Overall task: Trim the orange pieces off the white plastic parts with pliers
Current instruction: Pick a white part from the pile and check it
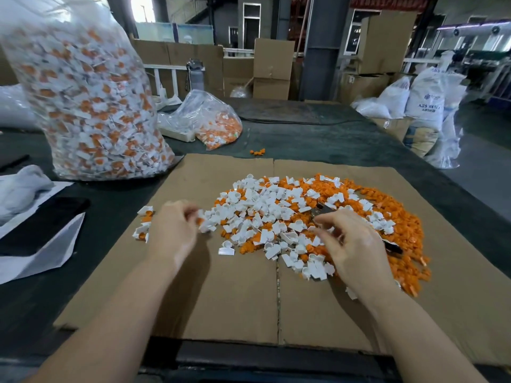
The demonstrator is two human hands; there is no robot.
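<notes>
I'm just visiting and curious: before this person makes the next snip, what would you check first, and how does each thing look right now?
1. Pliers in the right hand: ok, fingers curl round the handles, the tip pointing into the pile.
2. Piece ready in the left hand: cannot tell, the fingertips are blurred at the pile's left edge.
3. Piece seated between the plier jaws: not ok, the two hands are apart.
4. Work surface: ok, the cardboard sheet lies flat under the loose parts.
5. Untrimmed supply: ok, a small cluster of white-and-orange pieces lies beside the left hand, and a big clear bag stands full behind.
</notes>
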